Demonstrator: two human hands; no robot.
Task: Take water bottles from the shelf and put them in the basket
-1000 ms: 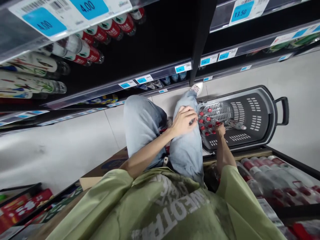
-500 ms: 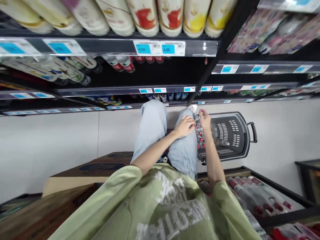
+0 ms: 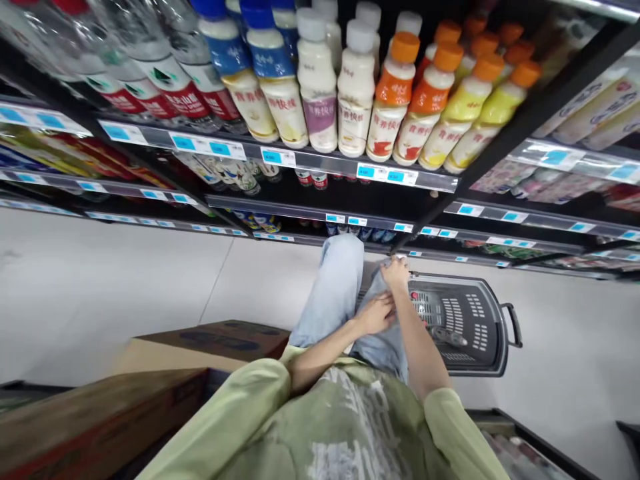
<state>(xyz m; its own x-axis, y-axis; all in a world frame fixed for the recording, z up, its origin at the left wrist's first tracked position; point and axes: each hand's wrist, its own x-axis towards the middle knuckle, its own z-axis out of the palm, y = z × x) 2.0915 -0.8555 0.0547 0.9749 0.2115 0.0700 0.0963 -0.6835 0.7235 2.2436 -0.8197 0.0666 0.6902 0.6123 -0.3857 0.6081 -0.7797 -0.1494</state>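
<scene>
1. I have the right hand (image 3: 397,273) on the right knee, fingers bent down over it; I cannot tell from here whether they close on anything
2. I see the left hand (image 3: 375,315) lying on the same leg, nearer the body, its fingers close together and loosely curled; its fingertips come up by the right forearm, and I cannot tell whether they touch it
3. Under both hands I have the jeans (image 3: 333,287), knees bent, with the green shirt (image 3: 320,410) filling the bottom of my view
4. Just beside the right leg I find the dark grey basket (image 3: 464,327) on the floor, its handle (image 3: 517,327) pointing off to the right; the right forearm hides part of the near end
5. Inside the basket I make out a clear bottle (image 3: 447,336) on its side, cap toward the handle, and a red cap (image 3: 415,295) near the right forearm; what lies around that cap is too small for me to tell
6. Ahead of the knees I see the shelving, with orange-capped bottles (image 3: 387,110), white-capped bottles (image 3: 320,107) and blue-capped bottles (image 3: 275,87) standing in a row above the price tags (image 3: 385,173), and clear bottles with red labels to their left
7. Behind on the left I have cardboard boxes (image 3: 215,340), and at bottom right a dark-framed rack (image 3: 533,433) with blurred contents
</scene>
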